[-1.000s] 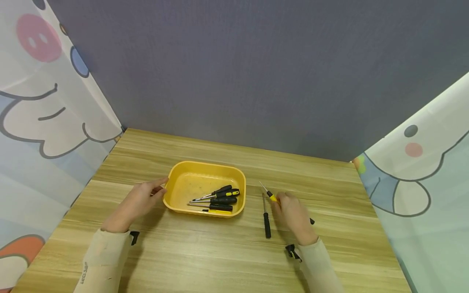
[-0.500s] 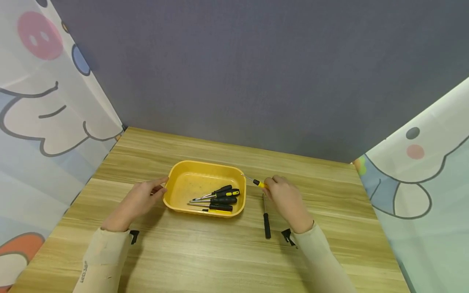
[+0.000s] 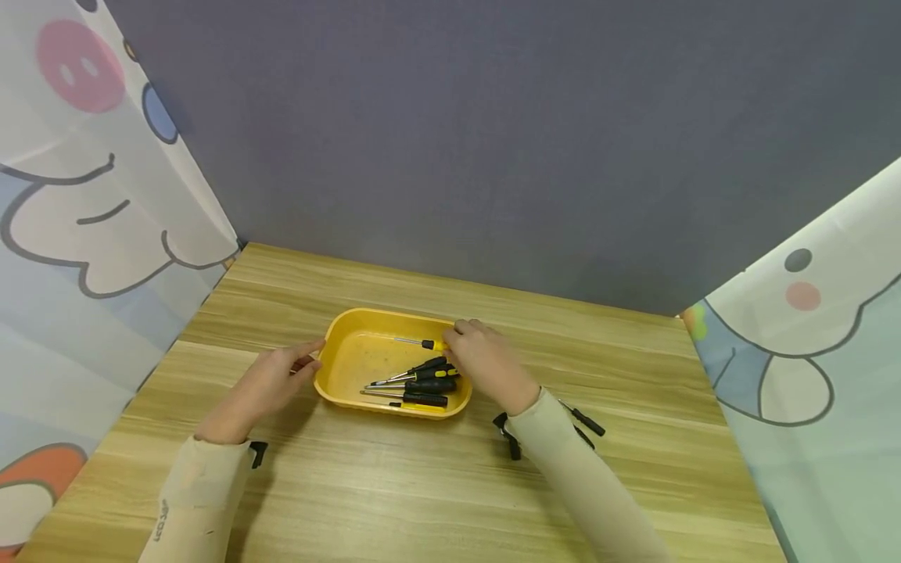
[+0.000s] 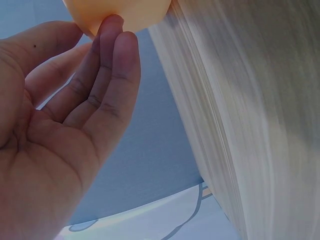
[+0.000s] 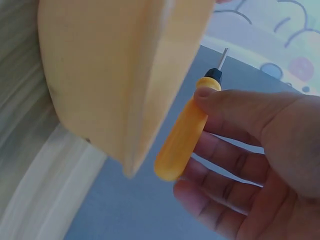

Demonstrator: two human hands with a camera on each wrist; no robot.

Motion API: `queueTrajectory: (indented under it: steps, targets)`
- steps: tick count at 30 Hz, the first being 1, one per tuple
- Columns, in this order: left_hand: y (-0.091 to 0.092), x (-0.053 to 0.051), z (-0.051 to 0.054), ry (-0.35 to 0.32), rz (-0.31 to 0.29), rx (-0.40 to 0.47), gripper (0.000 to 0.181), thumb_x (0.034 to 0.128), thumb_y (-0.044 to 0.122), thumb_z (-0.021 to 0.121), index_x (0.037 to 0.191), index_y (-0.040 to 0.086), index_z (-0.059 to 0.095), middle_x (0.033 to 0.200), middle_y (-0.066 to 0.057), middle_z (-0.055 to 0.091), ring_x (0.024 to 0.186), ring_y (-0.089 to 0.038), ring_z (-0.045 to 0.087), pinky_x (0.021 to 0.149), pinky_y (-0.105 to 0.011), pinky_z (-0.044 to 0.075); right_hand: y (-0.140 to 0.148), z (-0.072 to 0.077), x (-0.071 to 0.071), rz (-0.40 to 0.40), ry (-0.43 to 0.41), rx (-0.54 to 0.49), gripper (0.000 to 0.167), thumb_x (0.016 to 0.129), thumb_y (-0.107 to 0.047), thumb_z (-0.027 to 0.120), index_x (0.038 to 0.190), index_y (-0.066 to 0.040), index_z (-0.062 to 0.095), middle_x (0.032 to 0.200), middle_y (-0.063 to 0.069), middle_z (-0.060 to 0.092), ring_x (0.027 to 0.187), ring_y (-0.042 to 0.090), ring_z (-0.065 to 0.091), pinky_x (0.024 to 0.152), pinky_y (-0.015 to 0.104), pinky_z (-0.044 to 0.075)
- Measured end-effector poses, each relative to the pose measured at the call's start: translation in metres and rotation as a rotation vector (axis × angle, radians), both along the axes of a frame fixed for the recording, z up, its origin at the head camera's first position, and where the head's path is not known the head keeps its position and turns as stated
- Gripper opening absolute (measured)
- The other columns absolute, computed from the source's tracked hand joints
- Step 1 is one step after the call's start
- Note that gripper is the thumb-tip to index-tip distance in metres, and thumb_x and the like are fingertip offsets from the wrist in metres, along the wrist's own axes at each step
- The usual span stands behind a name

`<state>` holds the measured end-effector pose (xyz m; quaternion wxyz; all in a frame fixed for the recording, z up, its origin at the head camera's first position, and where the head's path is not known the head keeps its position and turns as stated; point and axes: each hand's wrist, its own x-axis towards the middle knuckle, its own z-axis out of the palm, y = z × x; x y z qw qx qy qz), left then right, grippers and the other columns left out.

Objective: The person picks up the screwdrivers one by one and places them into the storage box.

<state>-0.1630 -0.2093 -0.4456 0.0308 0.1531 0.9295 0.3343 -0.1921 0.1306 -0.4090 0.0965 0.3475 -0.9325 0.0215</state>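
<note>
A yellow plastic basin (image 3: 341, 352) stands on the table. My left hand (image 3: 263, 391) pinches its left rim; in the left wrist view the thumb and fingertips meet at the basin's edge. Over the basin's right side my right hand (image 3: 489, 363) holds a screwdriver by its yellow handle (image 5: 181, 137), thumb on one side and fingers on the other. Its thin shaft (image 3: 407, 340) points left above the basin floor. Inside the basin lie several screwdrivers (image 3: 431, 385) with mostly black handles, bunched at the right, and a yellow-handled one (image 3: 422, 407) along the front wall.
Right of the basin, a black-handled screwdriver (image 3: 589, 423) lies on the wooden table (image 3: 394, 493). Two other dark handles there are partly covered by the right sleeve (image 3: 573, 469). A grey panel (image 3: 450, 156) rises behind the table, with cartoon-printed cloth at both sides.
My right hand has carried the yellow screwdriver leftward from the table, across the right rim and over the basin. My left hand has stayed at the left rim.
</note>
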Motion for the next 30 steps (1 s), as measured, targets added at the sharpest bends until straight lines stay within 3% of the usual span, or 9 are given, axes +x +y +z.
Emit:
queueTrajectory:
  steps: [8,15,23,30]
  targets:
    - [0.001,0.0,0.001,0.0,0.004,-0.007,0.04,0.0985,0.004,0.062,0.136,-0.01,0.056,0.098,-0.017,0.072,0.085,-0.027,0.067,0.067,-0.038,0.055,-0.016,-0.012,-0.012,0.011,-0.088,0.048,0.01,0.095,-0.02,0.073,0.099,-0.01,0.072,0.086,0.001,0.059,0.076,0.016,0.057,0.067,0.028,0.051]
    - [0.001,-0.001,0.0,0.006,0.002,-0.012,0.04,0.0985,0.004,0.062,0.135,-0.01,0.056,0.096,-0.015,0.072,0.083,-0.024,0.066,0.065,-0.036,0.054,-0.023,-0.021,-0.015,0.012,-0.145,0.083,0.012,0.095,-0.02,0.072,0.1,-0.009,0.073,0.086,0.002,0.061,0.076,0.017,0.058,0.066,0.027,0.051]
    - [0.0,-0.001,0.001,0.006,0.005,-0.016,0.04,0.0984,0.004,0.062,0.135,-0.01,0.056,0.094,-0.014,0.072,0.082,-0.024,0.066,0.065,-0.037,0.053,-0.023,-0.026,-0.015,0.009,-0.14,0.114,0.009,0.094,-0.02,0.073,0.097,-0.012,0.072,0.086,0.001,0.059,0.076,0.015,0.058,0.063,0.026,0.051]
    - [0.0,0.0,0.001,0.015,-0.001,-0.008,0.04,0.098,0.003,0.062,0.135,-0.01,0.056,0.096,-0.015,0.072,0.083,-0.025,0.067,0.065,-0.037,0.054,-0.021,-0.026,-0.013,0.016,-0.144,0.083,0.009,0.094,-0.017,0.073,0.1,-0.01,0.073,0.089,0.001,0.062,0.078,0.015,0.058,0.066,0.026,0.053]
